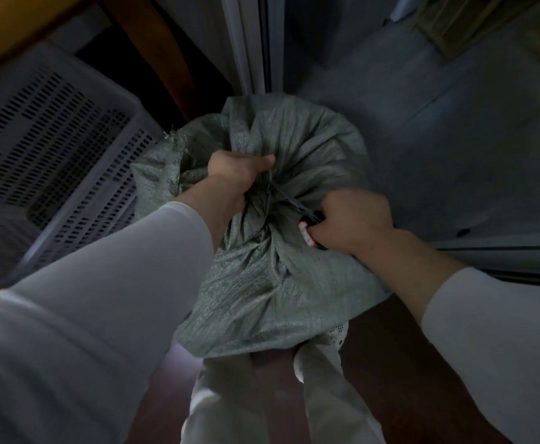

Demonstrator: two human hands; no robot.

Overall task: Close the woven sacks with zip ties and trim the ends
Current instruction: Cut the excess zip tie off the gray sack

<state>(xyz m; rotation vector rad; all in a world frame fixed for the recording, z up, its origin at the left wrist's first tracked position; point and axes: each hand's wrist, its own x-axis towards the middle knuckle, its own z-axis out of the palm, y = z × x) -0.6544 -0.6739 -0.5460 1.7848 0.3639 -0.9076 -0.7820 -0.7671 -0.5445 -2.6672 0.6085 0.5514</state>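
Dim, bluish light; soft focus, edges stretched by wide-angle lens.

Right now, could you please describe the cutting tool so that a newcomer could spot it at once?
Start at the grey-green woven sack in the middle of the floor and find its bunched neck. The scissors lie there in the right hand, dark blades pointing toward the left hand. Their red-and-white handle is the only bright colour nearby.
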